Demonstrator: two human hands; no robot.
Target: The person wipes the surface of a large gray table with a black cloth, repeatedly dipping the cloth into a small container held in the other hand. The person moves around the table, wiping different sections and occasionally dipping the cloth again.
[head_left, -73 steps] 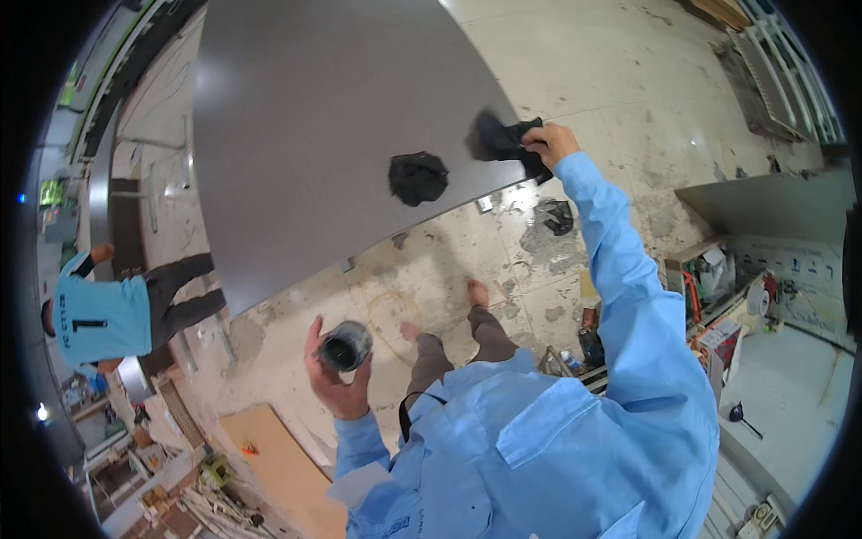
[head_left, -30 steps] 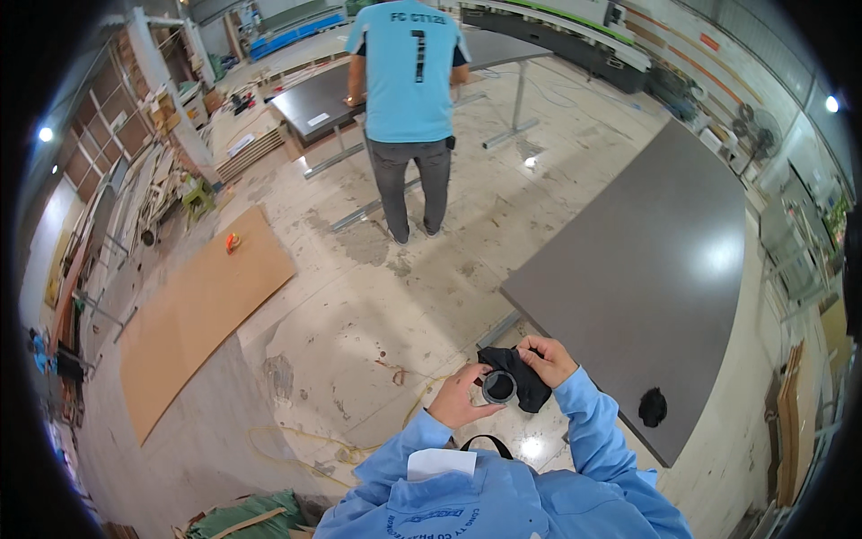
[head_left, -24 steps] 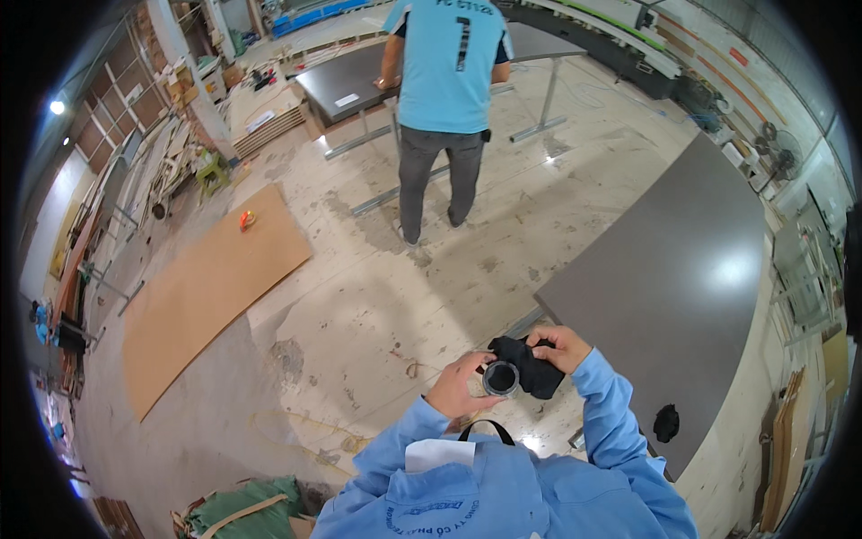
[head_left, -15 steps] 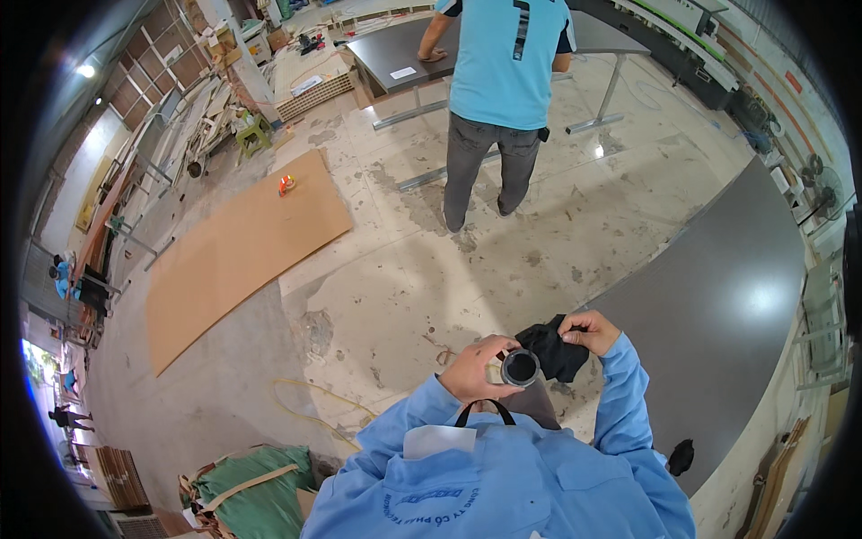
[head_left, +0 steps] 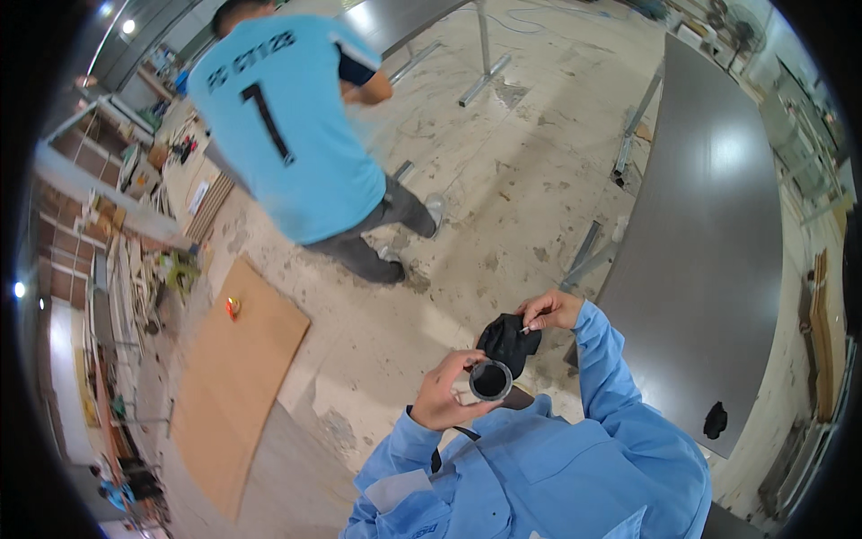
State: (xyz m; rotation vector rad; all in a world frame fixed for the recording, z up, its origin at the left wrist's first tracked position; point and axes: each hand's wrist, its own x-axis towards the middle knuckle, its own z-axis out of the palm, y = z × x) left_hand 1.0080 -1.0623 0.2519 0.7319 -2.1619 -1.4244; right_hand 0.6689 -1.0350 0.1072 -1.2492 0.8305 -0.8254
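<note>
My left hand (head_left: 439, 395) is wrapped round a small round open cup (head_left: 490, 381) with a grey rim and a dark inside. Just beyond the cup hangs a black cloth (head_left: 505, 346), pinched at its upper right by my right hand (head_left: 550, 311). A small pale bit shows at the right fingertips; I cannot make out what it is. Cup and cloth overlap in the picture, and whether they touch cannot be told. Another black cloth (head_left: 716, 419) lies crumpled on the dark grey panel (head_left: 696, 234) to my right.
Ahead to the left, a person in a light blue shirt (head_left: 287, 126) stands beside another dark panel (head_left: 404, 22) on metal legs. A brown board (head_left: 238, 386) lies on the floor at left, with a small orange-and-white thing (head_left: 233, 307) on it. Metal trestle legs (head_left: 588, 256) stand by the grey panel.
My view has turned to the right, toward the grey panel. The other person has turned and now appears farther left and nearer. Both hands keep their hold on the cup and the cloth.
</note>
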